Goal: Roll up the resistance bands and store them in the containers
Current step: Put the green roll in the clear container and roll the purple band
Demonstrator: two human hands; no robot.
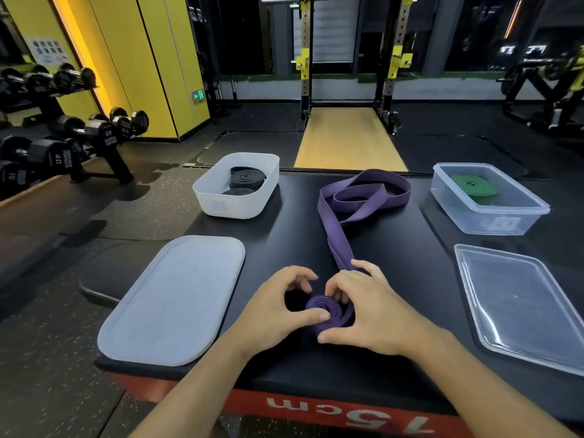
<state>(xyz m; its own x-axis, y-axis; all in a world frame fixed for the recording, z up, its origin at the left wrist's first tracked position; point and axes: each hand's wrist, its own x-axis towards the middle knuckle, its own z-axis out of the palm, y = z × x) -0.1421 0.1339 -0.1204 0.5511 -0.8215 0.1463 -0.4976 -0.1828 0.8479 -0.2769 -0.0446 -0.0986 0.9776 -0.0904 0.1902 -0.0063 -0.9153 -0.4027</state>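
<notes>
Black bands [242,182] coiled in far-left white tub [221,203], green band [473,185] in far-right clear tub [493,222]. Both hands, left hand [278,306] & right hand [366,311], pinch purple band [335,222] coil near centre; approx. half still loose, then stow.

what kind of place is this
Almost certainly a gym: a rack of dumbbells stands at left, a squat rack behind, and a purple resistance band lies half rolled on a padded platform.

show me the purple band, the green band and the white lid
purple band [336,241]: head view, on its straight unrolled stretch.
green band [477,188]: head view, on the coil's top face.
white lid [172,300]: head view, on the middle of its flat top.
</notes>
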